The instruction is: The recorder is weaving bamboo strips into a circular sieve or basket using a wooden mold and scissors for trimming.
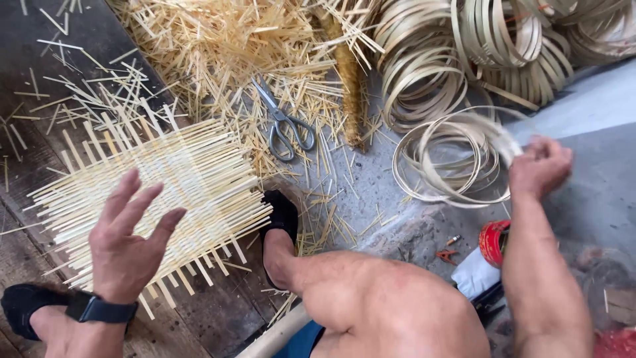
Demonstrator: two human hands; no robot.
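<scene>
A wide heap of loose bamboo slivers (218, 46) covers the far left of the floor (596, 179), and stacks of bamboo hoops (477, 46) fill the far right. Nearer and to the left lies a flat woven bamboo mat (192, 179), its strip ends sticking out on every side, resting on dark floorboards (40, 79).

The left hand (129, 242) hovers over the near left corner of the mat, palm down, fingers spread and empty; whether it touches the weave cannot be told. A dark watch (99, 309) sits on its wrist. The right hand (540, 166) is on the right, well apart from the left, and is closed on the rim of a loose bundle of thin hoops (454, 159), lifted a little and blurred at its near edge.

Between the hands, the person's bare knee (391, 311) fills the near middle, with a foot in a black sandal (281, 215) pressing on the right edge of the mat. Another black sandal (23, 308) shows at the near left corner.

A bound stick of bamboo fibre (348, 79) lies upright in the scene between the slivers and the hoops. Left of it, metal scissors (285, 122) lie open on the slivers, far from both hands.

Near the right forearm sits a round red tin (493, 242) with a pale band, beside a white cloth (474, 275). A small orange clip (447, 254) lies just left of them on the grey floor.
</scene>
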